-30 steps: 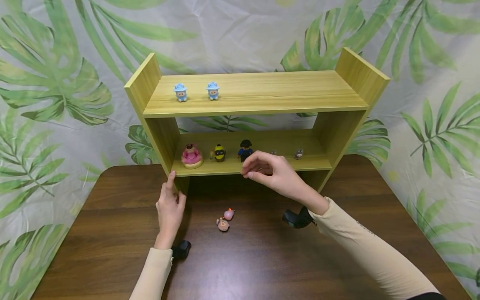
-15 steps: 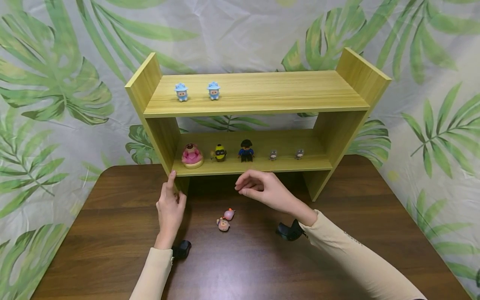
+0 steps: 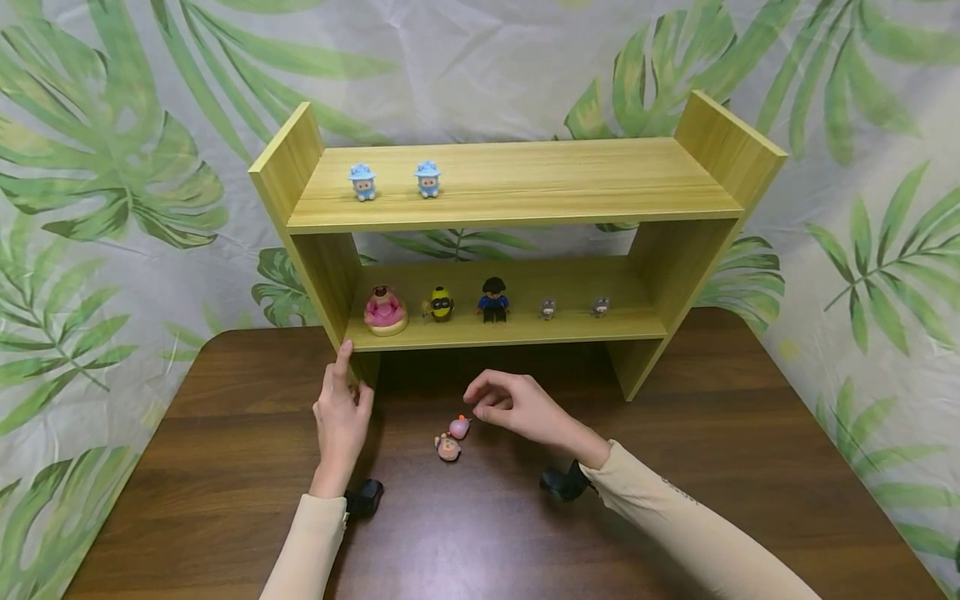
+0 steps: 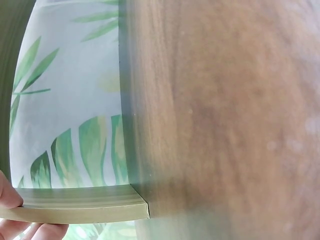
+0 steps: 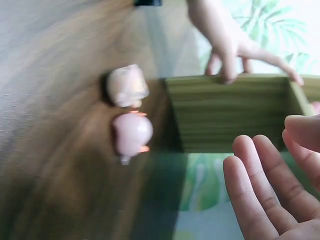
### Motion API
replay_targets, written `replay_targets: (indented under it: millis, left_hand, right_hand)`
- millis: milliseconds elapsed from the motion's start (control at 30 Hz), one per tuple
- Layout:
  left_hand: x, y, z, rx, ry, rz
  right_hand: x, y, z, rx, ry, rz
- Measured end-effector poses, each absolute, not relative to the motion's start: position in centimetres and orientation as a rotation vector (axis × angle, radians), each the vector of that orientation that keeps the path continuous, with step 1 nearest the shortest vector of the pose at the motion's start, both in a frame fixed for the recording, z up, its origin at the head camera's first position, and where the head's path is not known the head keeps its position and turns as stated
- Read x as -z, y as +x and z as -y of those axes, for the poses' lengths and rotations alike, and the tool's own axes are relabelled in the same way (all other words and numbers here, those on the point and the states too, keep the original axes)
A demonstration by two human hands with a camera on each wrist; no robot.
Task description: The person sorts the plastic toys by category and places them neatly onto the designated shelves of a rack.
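My left hand [image 3: 341,417] holds the left side panel of a wooden shelf [image 3: 517,223]; in the left wrist view the thumb [image 4: 9,194] lies on one face and fingertips [image 4: 50,232] on the other. Bent loosely with nothing in it, my right hand [image 3: 517,406] hovers over the table just right of two small toys. One is a round pink toy [image 3: 459,427] with orange bits, the other a peach-coloured figurine [image 3: 447,448]. Both lie close together; the right wrist view shows the pink toy [image 5: 134,134] beside the figurine [image 5: 127,86].
On the middle board stand a pink bear [image 3: 385,312], a yellow figure with goggles [image 3: 441,305], a black-haired toy figure [image 3: 493,300] and two tiny grey figurines [image 3: 548,309]. Two blue-hatted figurines [image 3: 428,180] occupy the top board. A brown table [image 3: 480,533] carries the shelf.
My right hand has come down from the middle board, toward me and slightly left, stopping near the loose toys. It uncovered the black-haired figure and a grey figurine. The left hand stays put.
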State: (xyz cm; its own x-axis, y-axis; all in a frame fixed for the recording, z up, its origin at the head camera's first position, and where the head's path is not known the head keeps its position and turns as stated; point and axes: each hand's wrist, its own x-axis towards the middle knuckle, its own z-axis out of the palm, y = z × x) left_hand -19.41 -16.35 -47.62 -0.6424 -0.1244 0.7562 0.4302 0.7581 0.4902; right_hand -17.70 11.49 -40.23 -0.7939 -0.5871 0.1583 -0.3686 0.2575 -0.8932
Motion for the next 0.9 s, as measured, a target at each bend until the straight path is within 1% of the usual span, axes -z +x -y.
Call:
replay_targets:
  millis: [233, 467, 667, 900]
  left_hand:
    - [47.7, -19.5, 16.4, 0.839, -0.228, 2.113]
    - [47.6, -19.4, 16.4, 0.843, -0.228, 2.119]
    - [47.5, -19.3, 16.3, 0.843, -0.229, 2.120]
    - [47.6, -19.3, 16.4, 0.843, -0.230, 2.118]
  right_hand:
    - [42.8, -17.9, -11.3, 1.491, -0.842, -2.343]
    - [44.5, -17.9, -10.9, 1.455, -0.795, -2.372]
    - [45.6, -18.0, -10.7, 1.451, -0.718, -2.399]
    - [46.1, -18.3, -10.1, 1.418, -0.690, -2.449]
